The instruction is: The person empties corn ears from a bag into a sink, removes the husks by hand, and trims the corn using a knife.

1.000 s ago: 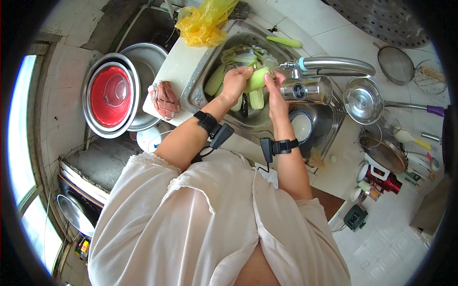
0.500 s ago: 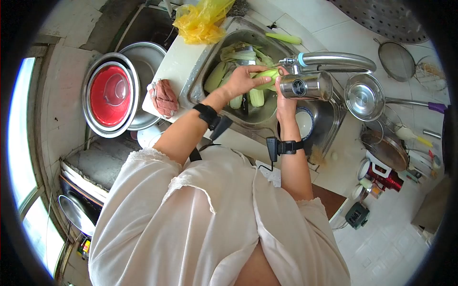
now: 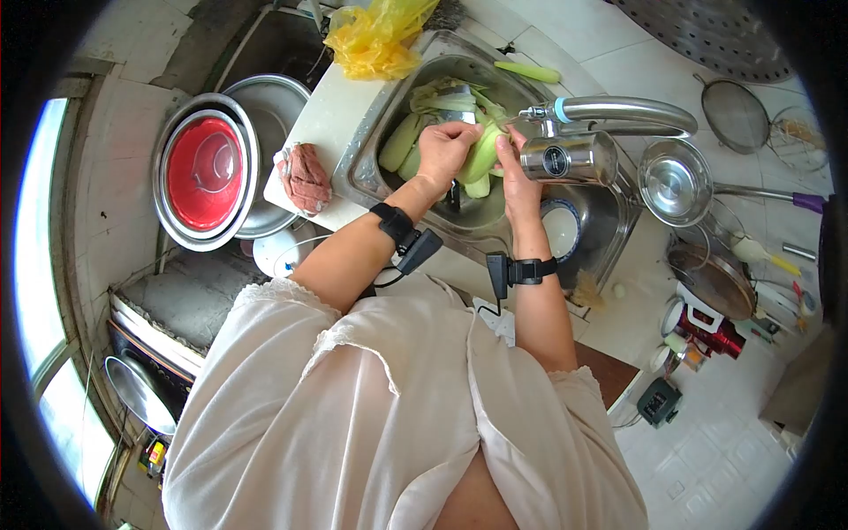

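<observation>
Over the left basin of the steel sink [image 3: 353,168], both hands are on one pale green vegetable [image 3: 481,161]. My left hand [image 3: 444,152] has its thumb and fingers pinched together at the vegetable's upper left side. My right hand [image 3: 518,177] is wrapped round its right side, with the thumb in front. Below them in the basin lie several green stalks [image 3: 402,143] and leaves, a metal blade [image 3: 456,104] and a dark handle [image 3: 453,196]. The curved faucet [image 3: 623,113] reaches out to the right of my right hand.
A yellow plastic bag [image 3: 375,40] and a bag of pinkish meat [image 3: 305,179] rest on the counter. Red and steel basins [image 3: 205,172] stand at the left. A steel cylinder [image 3: 574,159] is beside the faucet, above a bowl [image 3: 561,230]. A steel ladle [image 3: 674,183] lies at the right.
My left hand has moved from across the vegetable to its upper left side and pinched in. The vegetable, earlier lying more level, now points down and left.
</observation>
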Demonstrator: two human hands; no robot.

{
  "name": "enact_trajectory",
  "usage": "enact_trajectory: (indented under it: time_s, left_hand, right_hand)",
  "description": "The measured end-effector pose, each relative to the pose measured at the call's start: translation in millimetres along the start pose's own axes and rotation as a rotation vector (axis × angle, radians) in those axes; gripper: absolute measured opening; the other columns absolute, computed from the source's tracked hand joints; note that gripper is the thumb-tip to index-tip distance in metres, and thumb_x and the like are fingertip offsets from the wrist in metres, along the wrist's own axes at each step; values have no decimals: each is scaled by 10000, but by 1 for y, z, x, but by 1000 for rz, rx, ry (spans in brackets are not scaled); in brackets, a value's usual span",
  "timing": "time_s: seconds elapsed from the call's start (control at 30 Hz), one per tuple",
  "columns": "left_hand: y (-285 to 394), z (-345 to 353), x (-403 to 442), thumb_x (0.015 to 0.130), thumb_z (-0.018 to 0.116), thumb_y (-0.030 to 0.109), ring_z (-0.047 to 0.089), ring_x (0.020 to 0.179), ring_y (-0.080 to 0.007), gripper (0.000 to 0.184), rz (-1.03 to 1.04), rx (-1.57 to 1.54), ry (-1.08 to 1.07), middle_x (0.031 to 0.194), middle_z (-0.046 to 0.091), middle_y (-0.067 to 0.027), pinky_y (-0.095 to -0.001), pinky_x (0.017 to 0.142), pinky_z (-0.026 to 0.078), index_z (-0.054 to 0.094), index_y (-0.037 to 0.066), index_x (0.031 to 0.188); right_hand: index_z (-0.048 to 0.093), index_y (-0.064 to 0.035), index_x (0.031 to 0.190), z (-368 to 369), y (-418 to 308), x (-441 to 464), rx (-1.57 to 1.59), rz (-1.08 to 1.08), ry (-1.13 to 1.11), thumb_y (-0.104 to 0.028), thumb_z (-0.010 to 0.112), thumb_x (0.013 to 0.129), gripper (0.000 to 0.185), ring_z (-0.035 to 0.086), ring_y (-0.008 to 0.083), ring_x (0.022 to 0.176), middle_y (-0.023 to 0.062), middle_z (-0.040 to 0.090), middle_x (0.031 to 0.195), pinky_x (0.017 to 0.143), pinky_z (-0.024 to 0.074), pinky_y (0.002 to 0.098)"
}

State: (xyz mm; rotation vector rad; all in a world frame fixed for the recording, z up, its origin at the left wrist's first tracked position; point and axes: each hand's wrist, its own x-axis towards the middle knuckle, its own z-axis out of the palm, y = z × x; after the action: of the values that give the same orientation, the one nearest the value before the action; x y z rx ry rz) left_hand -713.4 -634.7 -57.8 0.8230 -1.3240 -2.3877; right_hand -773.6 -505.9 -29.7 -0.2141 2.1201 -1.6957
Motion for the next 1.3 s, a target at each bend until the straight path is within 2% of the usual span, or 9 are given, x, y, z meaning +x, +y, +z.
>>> enact_trajectory:
  time_s: [0.33,0.47,0.67,0.93,1.0,1.07,1.2,1.23,1.3]
  left_hand:
    - [-2,-15,17,1004,698,225,607,729,-92,212,-232,-166,122,826,670,6,-260,686,499,685,54,879]
    - [9,-21,8,989,733,257,633,860,-90,216,-252,-173,-117,955,702,-6,-256,785,510,694,49,1030]
    - [-2,-8,11,886,816,155,645,756,-95,187,177,265,-64,832,747,-44,-290,716,540,756,-13,942]
    - [0,-8,15,926,709,132,699,756,-193,144,307,640,90,807,738,-132,-339,710,536,742,3,979]
    - [-2,-11,21,932,690,141,706,756,-216,151,307,692,120,807,732,-150,-350,708,537,735,0,964]
    - [-21,-21,35,905,673,105,704,795,-366,127,185,685,336,847,720,-220,-408,750,543,722,-4,948]
    - [-38,-64,51,951,625,145,702,848,-378,181,-106,506,409,908,723,-238,-430,792,540,713,-9,988]
    - [-39,-67,52,984,645,222,658,752,-256,248,-32,682,367,861,718,-145,-379,740,528,704,-18,1007]
    - [-40,-63,59,961,648,202,685,831,-332,228,-6,737,382,883,720,-197,-425,778,536,710,-14,992]
  right_hand:
    - [662,-49,1333,6,-13,-10,173,22,-83,-277,722,995,412,603,96,977,23,673,1222,768,524,285]
    - [655,-50,1329,0,-8,-1,121,12,7,-259,741,979,416,609,102,986,23,680,1185,769,509,276]
    - [648,-38,1324,3,-5,2,146,22,52,-258,764,959,442,604,100,971,26,681,1142,771,490,269]
    - [644,-15,1329,2,-1,6,148,66,5,-224,746,968,429,601,95,986,32,676,1175,766,494,275]
    - [630,-37,1348,1,1,4,161,79,-10,-179,740,966,423,603,103,1014,26,665,1214,795,500,277]
    - [600,-56,1393,-7,14,4,255,33,27,-194,730,978,456,586,104,1061,16,651,1254,857,484,288]
    - [582,-101,1418,-23,16,11,486,-86,71,-159,714,987,455,577,120,1144,-8,630,1317,995,474,333]
    - [601,-125,1380,-26,16,13,538,-27,97,-171,728,973,429,580,148,1189,-9,625,1336,1046,468,361]
    - [605,-131,1367,-29,15,14,595,-49,98,-189,712,983,403,580,164,1204,3,626,1338,1055,469,376]
